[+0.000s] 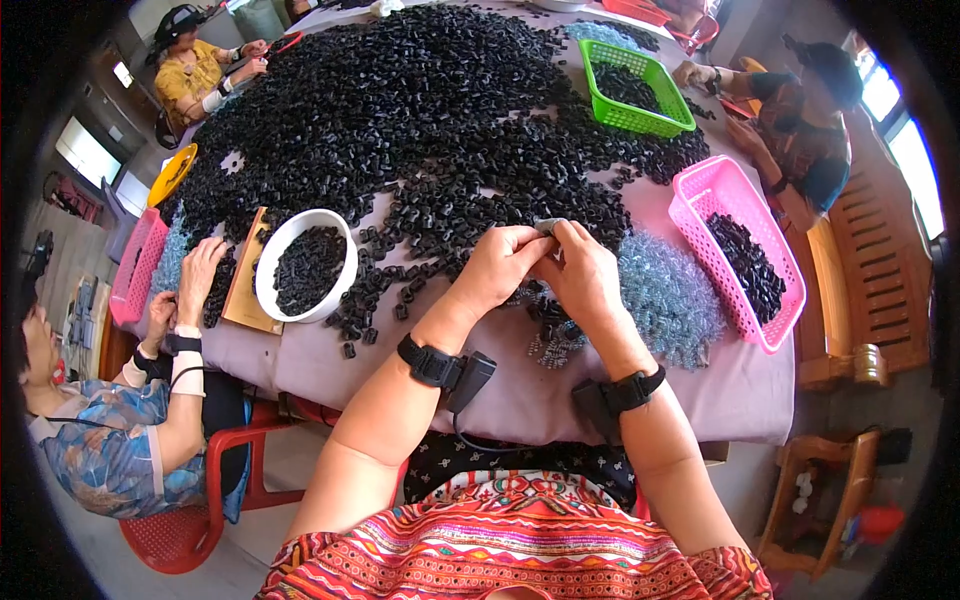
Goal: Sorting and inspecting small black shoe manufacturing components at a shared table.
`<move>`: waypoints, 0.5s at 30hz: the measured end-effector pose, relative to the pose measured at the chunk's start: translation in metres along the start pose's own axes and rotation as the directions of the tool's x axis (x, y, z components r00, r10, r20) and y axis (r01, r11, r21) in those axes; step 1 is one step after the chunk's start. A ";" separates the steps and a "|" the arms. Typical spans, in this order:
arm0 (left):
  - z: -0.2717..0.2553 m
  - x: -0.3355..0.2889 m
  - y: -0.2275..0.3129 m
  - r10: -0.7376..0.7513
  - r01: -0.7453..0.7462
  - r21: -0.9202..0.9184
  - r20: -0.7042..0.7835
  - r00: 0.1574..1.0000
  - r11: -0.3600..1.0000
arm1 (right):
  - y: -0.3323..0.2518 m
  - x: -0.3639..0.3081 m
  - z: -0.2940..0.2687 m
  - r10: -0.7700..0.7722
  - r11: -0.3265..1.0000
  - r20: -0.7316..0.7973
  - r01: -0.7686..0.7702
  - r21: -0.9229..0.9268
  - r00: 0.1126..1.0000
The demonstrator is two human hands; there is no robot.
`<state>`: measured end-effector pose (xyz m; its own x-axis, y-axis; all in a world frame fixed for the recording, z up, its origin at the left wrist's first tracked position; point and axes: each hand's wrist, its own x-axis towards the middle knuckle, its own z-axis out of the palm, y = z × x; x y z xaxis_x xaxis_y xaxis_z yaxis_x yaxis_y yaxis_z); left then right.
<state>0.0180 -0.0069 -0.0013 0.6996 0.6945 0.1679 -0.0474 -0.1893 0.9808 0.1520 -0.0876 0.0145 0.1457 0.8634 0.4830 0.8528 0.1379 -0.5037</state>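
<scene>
L hand [497,268] and R hand [583,272] meet fingertip to fingertip above the table [520,385], both pinched narrow on one small grey part [548,226]. Part sits at the very top of the grip, between the two thumbs and forefingers. Part is too small to read; long axis prob. runs left-right across the fingertips, end direction cannot be told.

Near side of grip: black wrist units strapped on both forearms, cable hanging below the L one. Directly under the hands: a small cluster of dark and silvery pieces [553,330] on the cloth.

R of grip: heap of pale blue-grey small parts [668,292], touching the R hand's outer edge; beyond it, pink basket [715,195] holding black parts.

L of grip: white bowl [268,275] of black parts, resting on a brown board [243,285]; a co-worker's hand [198,270] just past it.

Beyond grip: large pile of black parts [420,110] covers most of the table, its edge reaching up to the fingertips. Far R: green basket [668,95]. Other persons seated at the far corners.
</scene>
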 end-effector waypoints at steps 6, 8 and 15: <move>0.002 0.000 0.000 0.008 -0.003 0.140 -0.036 0.999 0.990 | 0.002 0.000 -0.002 -0.033 0.996 -0.003 0.033 -0.087 0.999; 0.004 -0.001 0.002 0.022 -0.015 0.138 -0.047 0.999 0.990 | 0.003 0.000 -0.003 -0.049 0.994 0.000 0.048 -0.103 0.999; 0.002 0.001 -0.008 -0.025 0.025 0.001 -0.021 0.999 1.000 | 0.005 -0.001 0.002 -0.057 0.990 0.011 0.058 -0.130 0.998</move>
<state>0.0209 -0.0057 -0.0093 0.6857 0.7132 0.1456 -0.0292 -0.1729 0.9845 0.1553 -0.0863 0.0100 0.0911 0.8593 0.5033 0.9177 0.1238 -0.3774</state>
